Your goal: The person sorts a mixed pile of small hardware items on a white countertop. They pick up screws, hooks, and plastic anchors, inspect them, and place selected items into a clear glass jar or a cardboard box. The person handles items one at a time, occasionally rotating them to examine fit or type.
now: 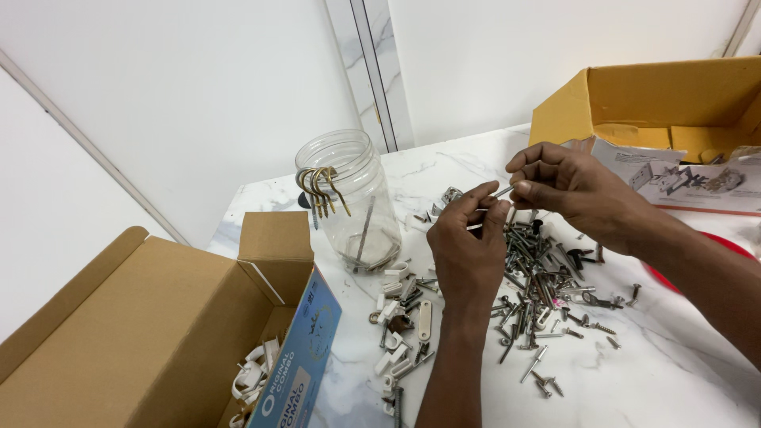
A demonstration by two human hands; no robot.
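Observation:
My left hand (468,250) is raised over a pile of mixed screws, nails and bolts (539,277) on the marble table (666,372). Its fingertips pinch a few thin metal nails (480,209). My right hand (567,190) meets it from the right, thumb and fingers closed on the tip of one nail (502,191). Left of the hands stands a clear glass jar (349,198) with several brass hooks (321,189) hung on its rim and a few long screws inside.
An open cardboard box (151,333) at the lower left holds white cable clips (254,376); more white clips (392,317) lie beside it. A second open box (658,103) sits at the back right, with a printed leaflet (682,178) and a red object (741,247) near it.

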